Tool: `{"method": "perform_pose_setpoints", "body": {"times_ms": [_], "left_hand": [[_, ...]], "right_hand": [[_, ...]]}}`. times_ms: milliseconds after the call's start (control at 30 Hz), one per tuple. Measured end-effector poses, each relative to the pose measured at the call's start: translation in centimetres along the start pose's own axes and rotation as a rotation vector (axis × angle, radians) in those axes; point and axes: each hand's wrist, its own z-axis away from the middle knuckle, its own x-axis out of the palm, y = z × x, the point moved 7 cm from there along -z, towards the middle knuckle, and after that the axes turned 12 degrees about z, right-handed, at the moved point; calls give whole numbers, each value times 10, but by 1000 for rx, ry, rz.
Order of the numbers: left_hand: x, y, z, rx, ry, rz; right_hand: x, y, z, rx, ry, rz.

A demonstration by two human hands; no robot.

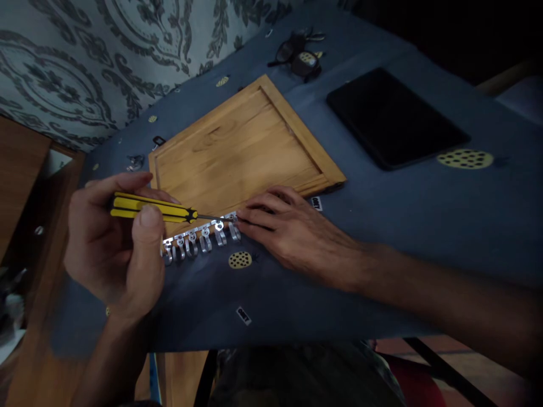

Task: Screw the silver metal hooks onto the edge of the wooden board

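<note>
My left hand (123, 237) is closed around the handle of a yellow-and-black screwdriver (155, 209). Its shaft points right, with the tip at the rightmost of several silver metal hooks (206, 237). These hooks run in a row along the near edge of a framed wooden panel (220, 147), which lies on the blue tablecloth. At the right end of the row, my right hand (280, 223) rests on the panel's near edge, fingertips beside the last hook. Whatever those fingertips may pinch is too small to make out.
A black tablet (394, 118) lies at the right on the blue tablecloth (297, 311). Dark glasses (297, 56) are at the back, with a metal object behind them. Small metal pieces (136, 162) lie left of the panel. A patterned curtain (106, 62) hangs behind the table.
</note>
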Motion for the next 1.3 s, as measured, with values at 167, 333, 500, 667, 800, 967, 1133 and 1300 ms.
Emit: {"method": "perform_pose_setpoints", "body": {"times_ms": [167, 333, 500, 667, 800, 967, 1133, 1300], "left_hand": [[3, 8, -2, 144, -62, -85], [4, 2, -5, 122, -134, -139], [1, -7, -5, 92, -118, -107], [2, -4, -3, 91, -136, -93], [6, -2, -4, 71, -179, -99], [4, -5, -4, 68, -156, -76], [1, -10, -3, 51, -147, -87], [5, -5, -4, 55, -190, -106]], "right_hand": [[0, 0, 0, -5, 17, 0], [0, 1, 0, 2, 2, -22], [-2, 0, -1, 0, 4, -6], [-1, 0, -1, -1, -12, -3], [-2, 0, 0, -1, 9, -5], [-1, 0, 0, -6, 7, 10], [-2, 0, -1, -3, -1, -4], [0, 0, 0, 1, 13, -9]]}}
